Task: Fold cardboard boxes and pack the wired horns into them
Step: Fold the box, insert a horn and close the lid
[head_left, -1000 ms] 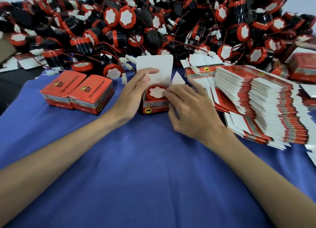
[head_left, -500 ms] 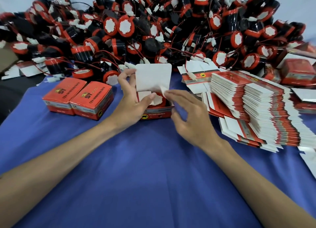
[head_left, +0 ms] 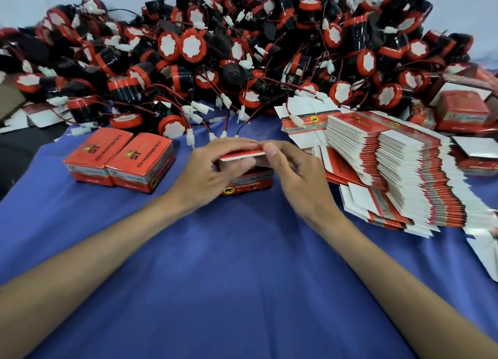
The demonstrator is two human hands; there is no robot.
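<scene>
I hold the little red box (head_left: 248,182) in the middle of the bench (head_left: 242,264), which has a blue cloth on it. My left hand (head_left: 207,175) is bent over the box. Its fingers (head_left: 231,144) lie on top of the lid (head_left: 239,155) and its thumb is at the front, under the lid's edge. The lid is folded down flat, with a small gap under it. My right hand (head_left: 299,178) is on the other side. Its thumb presses the right end of the lid, and its other fingers are bent next to the box. I cannot see inside the box.

Two closed boxes (head_left: 118,159) sit side by side, touching, to my left. A big stack of flat boxes (head_left: 404,175) leans to my right. Behind it all is a huge pile of red and black horns (head_left: 242,62) with wires and white plugs.
</scene>
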